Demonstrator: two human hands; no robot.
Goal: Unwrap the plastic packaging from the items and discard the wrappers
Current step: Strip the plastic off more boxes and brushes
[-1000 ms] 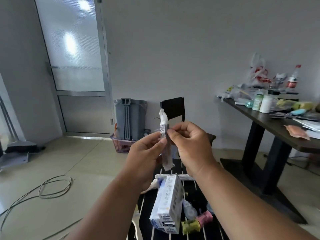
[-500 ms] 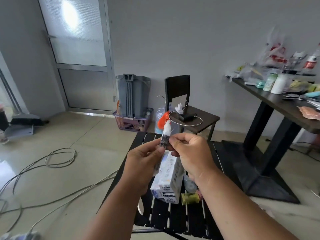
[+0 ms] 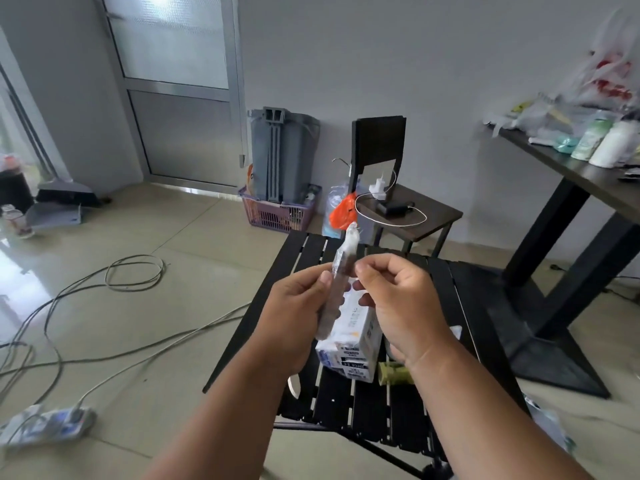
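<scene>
The left hand grips a slim wrapped item upright above the slatted black table, thumb pressed against its side and fingers curled behind it. The item's clear wrapper sticks up past both hands in a crumpled white tip. The right hand is curled beside the item's upper part, thumb and forefinger close together at the wrapper's edge; whether they actually pinch the plastic I cannot tell, as the frame is blurred there. Below the hands, near the table's middle, a white carton stands tilted, with a yellow-green piece lying just beside it toward the right edge. Beyond the table's far edge stand a dark chair with a white cable on its seat, a grey bin and a pink basket.
</scene>
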